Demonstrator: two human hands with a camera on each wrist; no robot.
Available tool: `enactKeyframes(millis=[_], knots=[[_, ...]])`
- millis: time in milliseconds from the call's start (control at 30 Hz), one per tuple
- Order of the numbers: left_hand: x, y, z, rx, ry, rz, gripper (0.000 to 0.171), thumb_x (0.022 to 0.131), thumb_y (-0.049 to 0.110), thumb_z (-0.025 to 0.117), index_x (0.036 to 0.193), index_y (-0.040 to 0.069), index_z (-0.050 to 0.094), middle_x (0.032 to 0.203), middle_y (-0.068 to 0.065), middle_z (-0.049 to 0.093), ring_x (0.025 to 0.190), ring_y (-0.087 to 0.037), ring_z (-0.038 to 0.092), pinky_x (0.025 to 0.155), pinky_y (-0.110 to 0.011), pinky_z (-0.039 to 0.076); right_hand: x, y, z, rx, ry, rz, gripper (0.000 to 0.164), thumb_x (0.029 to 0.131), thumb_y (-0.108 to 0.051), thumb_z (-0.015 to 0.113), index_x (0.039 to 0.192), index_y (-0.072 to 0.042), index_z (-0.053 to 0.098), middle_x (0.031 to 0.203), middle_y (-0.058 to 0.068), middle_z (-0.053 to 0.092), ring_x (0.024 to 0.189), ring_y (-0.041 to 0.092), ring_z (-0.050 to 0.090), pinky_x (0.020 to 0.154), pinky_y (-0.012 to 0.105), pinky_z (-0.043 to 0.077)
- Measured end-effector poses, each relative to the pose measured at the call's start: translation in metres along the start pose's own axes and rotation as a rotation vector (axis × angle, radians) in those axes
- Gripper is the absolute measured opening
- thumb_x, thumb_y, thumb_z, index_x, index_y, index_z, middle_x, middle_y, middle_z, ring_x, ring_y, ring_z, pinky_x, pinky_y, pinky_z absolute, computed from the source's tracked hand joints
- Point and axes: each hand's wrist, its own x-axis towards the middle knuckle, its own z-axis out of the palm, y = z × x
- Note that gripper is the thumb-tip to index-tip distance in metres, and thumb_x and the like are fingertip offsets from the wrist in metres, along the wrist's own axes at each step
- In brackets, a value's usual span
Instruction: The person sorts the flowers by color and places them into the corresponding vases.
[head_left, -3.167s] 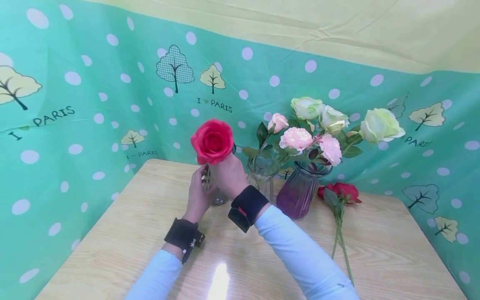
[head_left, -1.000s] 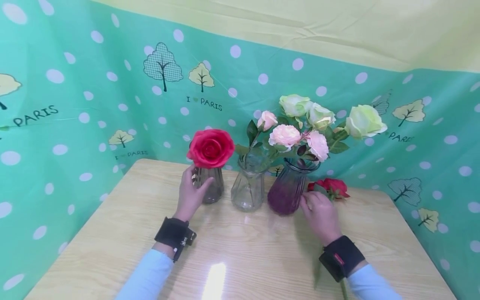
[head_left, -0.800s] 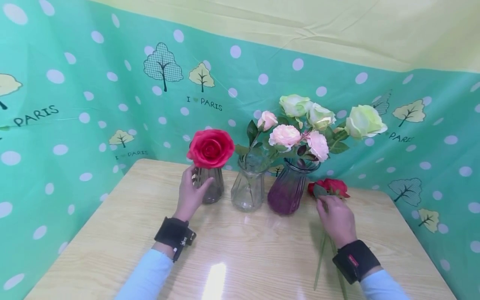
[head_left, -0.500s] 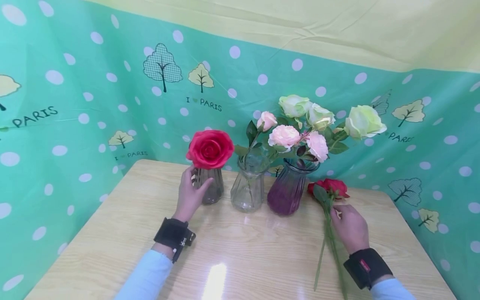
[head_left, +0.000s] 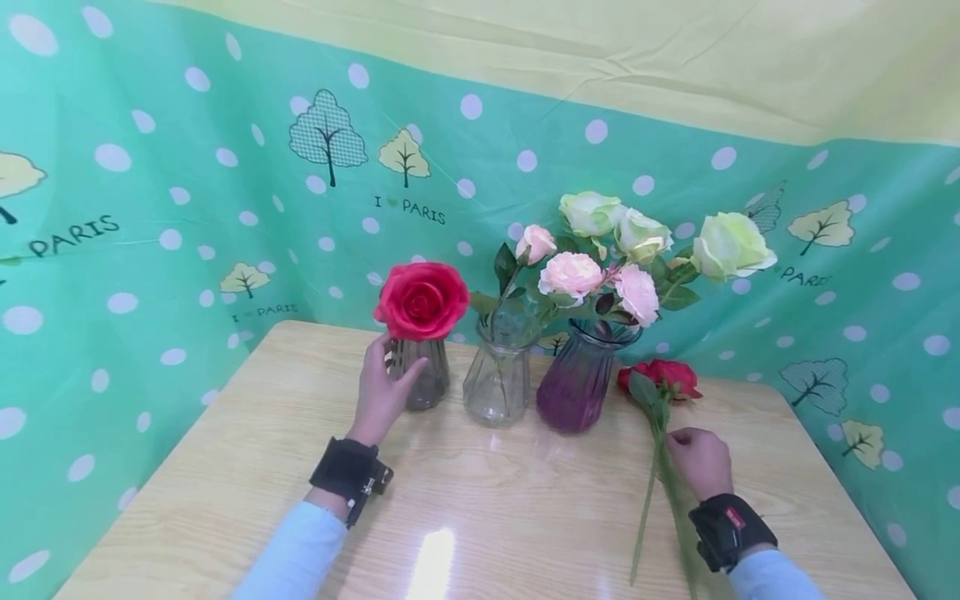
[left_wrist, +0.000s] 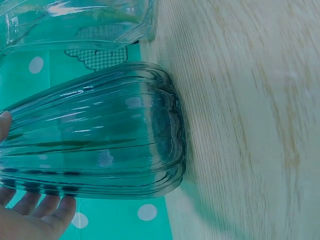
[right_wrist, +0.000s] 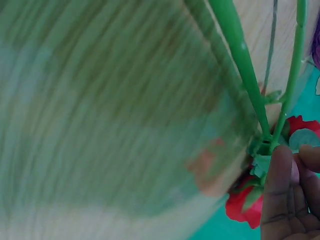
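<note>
A red rose (head_left: 422, 302) stands in a grey ribbed glass vase (head_left: 429, 379) on the table's left part. My left hand (head_left: 381, 387) grips that vase, thumb on the near side and fingers round its left. In the left wrist view the fingertips (left_wrist: 64, 207) touch the vase wall. On the right lie red roses (head_left: 663, 379), their green stems (head_left: 647, 508) spread toward the front edge. My right hand (head_left: 701, 458) is beside the stems, fingers bent. The right wrist view has its fingertips (right_wrist: 281, 160) right at a stem; I cannot tell if they pinch it.
A clear glass vase (head_left: 495, 392) with a pink flower stands beside the grey one. To its right, a purple vase (head_left: 573, 392) holds pale green roses (head_left: 731, 244) and pink flowers (head_left: 637, 293). A patterned green curtain (head_left: 225, 167) hangs behind the wooden table (head_left: 480, 500).
My right hand has left the red rose in the grey vase and moved right, then down along the lying stems, which now spread wider. My left hand keeps its place at the vase.
</note>
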Motion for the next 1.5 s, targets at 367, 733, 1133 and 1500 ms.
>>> enactKeyframes(millis=[367,733,1133,1500], knots=[[-0.002,0.004,0.002,-0.001,0.002,0.005,0.07,0.083,0.028,0.07,0.139,0.007,0.034,0.138,-0.014,0.041,0.127,-0.029,0.042,0.105,-0.047,0.041,0.005,0.013,0.011,0.024,-0.04,0.087,0.036,0.087,-0.026,0.061,0.094,0.009,0.068,0.089,0.023,0.069,0.075,0.028,0.063,0.056,0.029,0.046],[0.0,0.006,0.003,0.001,-0.005,0.003,0.069,0.084,0.03,0.07,0.139,0.008,0.033,0.138,-0.013,0.041,0.128,-0.028,0.041,0.106,-0.046,0.04,0.008,0.015,0.005,0.139,-0.046,0.153,0.035,0.085,-0.022,0.06,0.091,0.011,0.068,0.063,0.009,0.066,0.055,0.014,0.057,0.051,0.024,0.044],[0.002,0.005,0.002,-0.008,0.002,0.005,0.068,0.084,0.025,0.07,0.138,0.008,0.034,0.138,-0.014,0.041,0.127,-0.029,0.042,0.106,-0.046,0.04,0.01,0.008,-0.014,0.7,-0.108,0.415,0.036,0.085,-0.012,0.057,0.111,0.013,0.054,0.062,-0.002,0.065,0.054,0.007,0.062,0.057,0.022,0.057],[0.0,0.001,0.0,-0.008,-0.003,-0.003,0.069,0.083,0.03,0.07,0.138,0.008,0.034,0.137,-0.013,0.041,0.127,-0.028,0.042,0.106,-0.045,0.041,0.007,0.005,-0.031,0.983,-0.186,0.271,0.005,0.089,-0.007,0.058,0.091,-0.002,0.06,0.073,-0.001,0.067,0.07,0.008,0.067,0.072,0.022,0.058]])
